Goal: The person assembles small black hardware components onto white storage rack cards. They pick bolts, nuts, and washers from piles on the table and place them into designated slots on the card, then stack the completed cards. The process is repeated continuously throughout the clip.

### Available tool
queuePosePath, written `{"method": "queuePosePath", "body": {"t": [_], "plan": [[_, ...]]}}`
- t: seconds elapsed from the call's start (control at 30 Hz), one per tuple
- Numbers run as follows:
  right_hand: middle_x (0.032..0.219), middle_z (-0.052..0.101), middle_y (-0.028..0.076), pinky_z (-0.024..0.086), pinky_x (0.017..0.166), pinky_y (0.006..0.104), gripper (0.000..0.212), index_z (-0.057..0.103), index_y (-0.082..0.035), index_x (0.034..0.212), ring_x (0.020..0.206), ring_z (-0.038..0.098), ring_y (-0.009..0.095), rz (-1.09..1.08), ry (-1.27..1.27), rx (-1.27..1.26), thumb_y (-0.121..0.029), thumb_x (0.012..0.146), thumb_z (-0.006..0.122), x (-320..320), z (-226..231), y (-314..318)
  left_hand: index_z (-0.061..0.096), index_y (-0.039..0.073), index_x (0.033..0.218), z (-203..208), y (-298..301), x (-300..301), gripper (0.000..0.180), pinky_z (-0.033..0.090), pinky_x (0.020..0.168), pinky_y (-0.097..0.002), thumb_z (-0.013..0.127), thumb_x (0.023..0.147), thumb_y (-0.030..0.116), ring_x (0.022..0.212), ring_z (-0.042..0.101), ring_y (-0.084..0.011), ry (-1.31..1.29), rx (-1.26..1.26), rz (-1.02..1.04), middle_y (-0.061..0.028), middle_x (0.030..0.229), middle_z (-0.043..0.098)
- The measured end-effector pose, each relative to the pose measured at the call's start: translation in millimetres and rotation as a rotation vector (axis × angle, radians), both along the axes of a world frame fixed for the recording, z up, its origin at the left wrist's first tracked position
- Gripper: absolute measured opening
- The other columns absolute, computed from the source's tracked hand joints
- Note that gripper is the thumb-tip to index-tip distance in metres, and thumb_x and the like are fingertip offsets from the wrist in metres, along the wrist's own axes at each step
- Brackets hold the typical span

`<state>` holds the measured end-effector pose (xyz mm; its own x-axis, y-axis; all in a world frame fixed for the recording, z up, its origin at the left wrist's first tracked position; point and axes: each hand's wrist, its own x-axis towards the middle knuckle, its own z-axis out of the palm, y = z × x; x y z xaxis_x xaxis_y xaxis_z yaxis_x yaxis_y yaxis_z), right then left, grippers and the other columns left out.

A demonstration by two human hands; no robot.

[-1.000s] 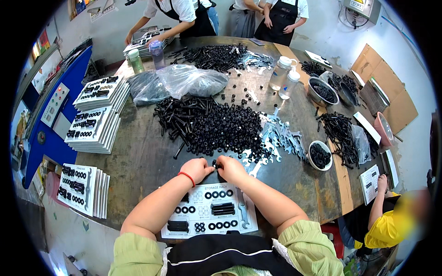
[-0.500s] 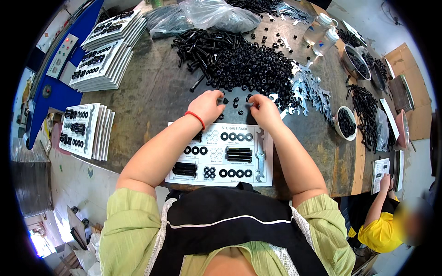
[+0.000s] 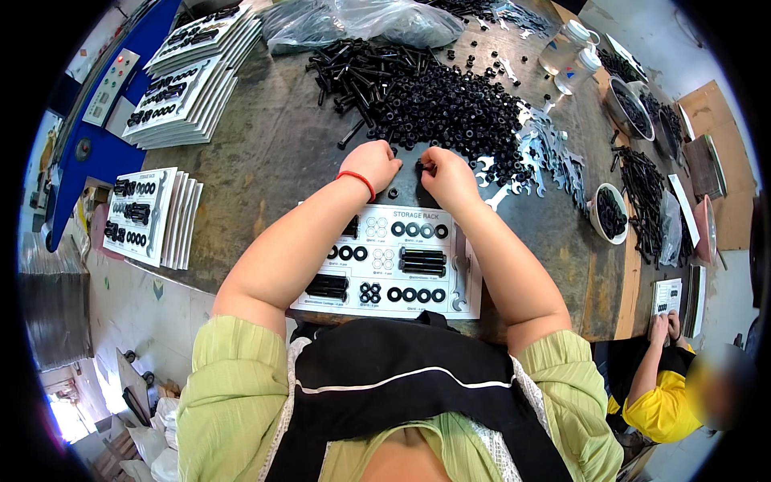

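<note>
A white card (image 3: 385,277) lies on the table in front of me, with black bolts, washers, nuts and a silver wrench (image 3: 458,277) set in printed sections; two nut sections show only printed outlines. Just past its far edge, my left hand (image 3: 374,167) is curled with its fingers pinched, and what they hold, if anything, is hidden. My right hand (image 3: 446,178) pinches a black nut (image 3: 421,167) between thumb and fingers. A single loose nut (image 3: 393,193) rests on the table between the hands and the card. Beyond them spreads a large heap of black nuts (image 3: 450,108).
Black bolts (image 3: 361,76) and silver wrenches (image 3: 550,153) flank the nut heap. Stacked filled cards (image 3: 173,96) stand at the left. Two clear bottles (image 3: 577,72), bowls of hardware (image 3: 607,215) and another bolt pile (image 3: 641,189) sit at right. A co-worker's hands (image 3: 662,328) touch a card at lower right.
Both hands have moved slightly farther from me and the right one has come closer to the left. Fewer loose nuts show between them. The view has shifted slightly.
</note>
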<state>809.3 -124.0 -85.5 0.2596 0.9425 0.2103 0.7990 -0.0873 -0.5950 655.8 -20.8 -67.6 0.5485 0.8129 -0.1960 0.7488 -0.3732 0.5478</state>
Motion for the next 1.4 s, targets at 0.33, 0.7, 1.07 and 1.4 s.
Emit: {"method": "queuePosePath", "body": {"t": [0.33, 0.7, 1.07, 1.4], "plan": [[0.091, 0.066, 0.011, 0.053, 0.074, 0.0364, 0.027, 0.066, -0.004, 0.105, 0.083, 0.065, 0.028, 0.104, 0.186, -0.171, -0.005, 0.078, 0.067, 24, 16, -19, 0.069, 0.003, 0.091, -1, -26, -32, 0.026, 0.052, 0.079, -0.0392, 0.072, 0.083, 0.028, 0.088, 0.065, -0.0308, -0.039, 0.006, -0.271, -0.0153, 0.089, 0.069], [0.081, 0.064, 0.009, 0.051, 0.069, 0.0335, 0.036, 0.066, 0.000, 0.108, 0.074, 0.062, 0.021, 0.110, 0.130, -0.252, -0.007, 0.074, 0.075, 9, 7, -11, 0.065, 0.003, 0.114, 8, -15, -29, 0.035, 0.053, 0.073, -0.0352, 0.072, 0.081, 0.013, 0.078, 0.067, -0.0263, -0.242, -0.159, -0.160, -0.0112, 0.085, 0.070], [0.095, 0.067, 0.014, 0.053, 0.081, 0.0388, 0.038, 0.068, -0.003, 0.108, 0.089, 0.066, 0.031, 0.109, 0.055, -0.314, -0.013, 0.073, 0.074, 1, 11, -12, 0.068, 0.004, 0.103, -7, -4, -11, 0.034, 0.053, 0.083, -0.0388, 0.073, 0.074, 0.020, 0.092, 0.066, -0.0291, 0.011, 0.149, -0.297, -0.0130, 0.093, 0.068], [0.096, 0.068, 0.015, 0.055, 0.077, 0.0426, 0.033, 0.067, -0.004, 0.097, 0.087, 0.067, 0.034, 0.114, -0.073, -0.229, -0.022, 0.069, 0.073, -44, 32, -51, 0.066, 0.005, 0.090, 22, -61, -68, 0.030, 0.051, 0.088, -0.0382, 0.076, 0.067, 0.020, 0.102, 0.061, -0.0312, -0.175, 0.316, -0.353, -0.0119, 0.102, 0.062]]}}
